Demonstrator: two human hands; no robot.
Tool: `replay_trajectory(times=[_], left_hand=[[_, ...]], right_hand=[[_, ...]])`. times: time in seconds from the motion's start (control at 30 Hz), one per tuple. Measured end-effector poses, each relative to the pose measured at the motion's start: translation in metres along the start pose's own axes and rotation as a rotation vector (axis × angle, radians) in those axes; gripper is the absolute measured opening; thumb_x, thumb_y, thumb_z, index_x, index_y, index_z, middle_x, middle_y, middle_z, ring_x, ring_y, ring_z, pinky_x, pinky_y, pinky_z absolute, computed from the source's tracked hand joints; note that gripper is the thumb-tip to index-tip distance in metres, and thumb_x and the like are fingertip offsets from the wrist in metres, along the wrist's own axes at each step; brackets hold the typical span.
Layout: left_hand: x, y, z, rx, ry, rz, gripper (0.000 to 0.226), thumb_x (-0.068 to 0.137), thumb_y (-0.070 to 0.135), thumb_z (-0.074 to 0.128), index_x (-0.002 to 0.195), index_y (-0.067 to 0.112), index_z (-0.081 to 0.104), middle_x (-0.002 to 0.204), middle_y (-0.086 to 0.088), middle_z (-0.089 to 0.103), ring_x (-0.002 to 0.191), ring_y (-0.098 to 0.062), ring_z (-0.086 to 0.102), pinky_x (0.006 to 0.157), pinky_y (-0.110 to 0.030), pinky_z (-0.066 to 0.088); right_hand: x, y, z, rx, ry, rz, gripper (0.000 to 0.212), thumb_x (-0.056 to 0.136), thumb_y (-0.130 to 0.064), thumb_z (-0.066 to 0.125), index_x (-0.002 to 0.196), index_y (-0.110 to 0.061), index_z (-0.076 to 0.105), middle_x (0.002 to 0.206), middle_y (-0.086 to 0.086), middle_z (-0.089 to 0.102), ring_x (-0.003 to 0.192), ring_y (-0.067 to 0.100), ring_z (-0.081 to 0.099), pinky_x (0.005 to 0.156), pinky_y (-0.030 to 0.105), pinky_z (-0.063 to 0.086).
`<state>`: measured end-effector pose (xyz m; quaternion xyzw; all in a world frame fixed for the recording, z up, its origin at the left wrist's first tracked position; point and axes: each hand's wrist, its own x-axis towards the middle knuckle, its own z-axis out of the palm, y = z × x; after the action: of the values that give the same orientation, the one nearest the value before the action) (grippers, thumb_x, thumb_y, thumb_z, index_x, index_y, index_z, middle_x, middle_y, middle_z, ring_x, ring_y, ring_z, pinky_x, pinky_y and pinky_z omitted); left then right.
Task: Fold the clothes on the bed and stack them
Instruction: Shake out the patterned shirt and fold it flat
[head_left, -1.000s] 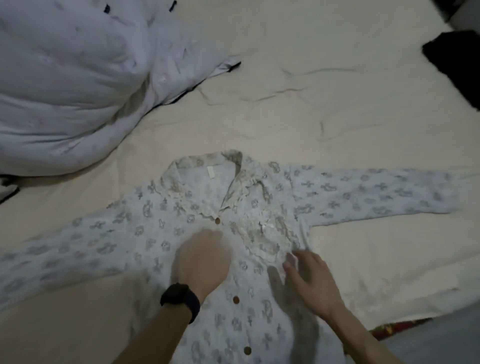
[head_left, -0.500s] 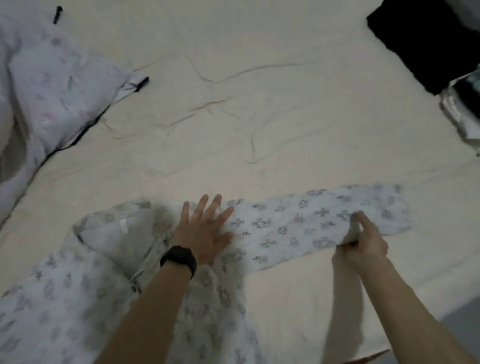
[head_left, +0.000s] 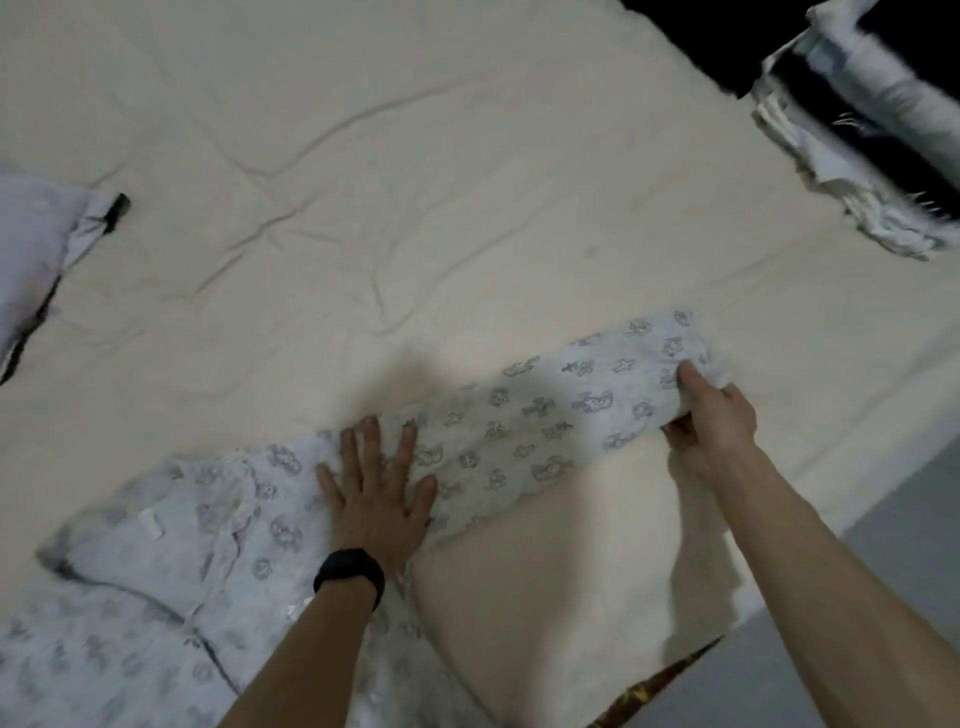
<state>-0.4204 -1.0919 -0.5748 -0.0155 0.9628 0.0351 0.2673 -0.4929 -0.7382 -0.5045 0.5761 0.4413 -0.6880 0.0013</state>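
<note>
Lying across the near part of the bed, a pale printed shirt is seen with its collar open and a small white label showing inside. A black wristband is worn on the left forearm, which comes in from the bottom edge. The left hand is laid flat on the shirt where the sleeve joins the body, with the fingers straight and spread and the cloth pressed under the palm. From there the sleeve is stretched out to the right over the cream sheet. Its cuff end is bunched and gripped by the right hand, with the fingers curled round the fabric. Grey floor is seen past the bed's right edge. Farther off the sheet is creased. A pale pillow is seen at the left edge, and a blurred stack of folded clothes at the far right.
</note>
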Motion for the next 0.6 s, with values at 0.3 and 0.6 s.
replay_trajectory(times=[0.3,0.6], left_hand=[[-0.027,0.018,-0.091,-0.711,0.054,-0.014,0.068,0.083,0.086,0.039,0.131,0.042,0.058,0.148,0.014,0.050,0.137,-0.006,0.045,0.116,-0.048,0.036],[-0.168,-0.048,-0.095,-1.434,0.112,-0.285,0.014,0.099,0.024,0.062,0.101,0.015,0.072,0.098,-0.005,0.074,0.089,-0.011,0.068,0.083,-0.035,0.053]], right_hand=[[-0.099,0.043,0.019,-0.576,-0.366,-0.571,0.006,0.092,-0.034,0.071,0.086,-0.033,0.072,0.078,-0.015,0.071,0.073,-0.001,0.064,0.064,0.017,0.049],[-0.242,0.222,-0.027,-1.009,-0.695,-1.123,0.036,0.089,-0.038,0.067,0.121,-0.020,0.068,0.128,-0.006,0.059,0.121,0.010,0.051,0.103,0.023,0.042]])
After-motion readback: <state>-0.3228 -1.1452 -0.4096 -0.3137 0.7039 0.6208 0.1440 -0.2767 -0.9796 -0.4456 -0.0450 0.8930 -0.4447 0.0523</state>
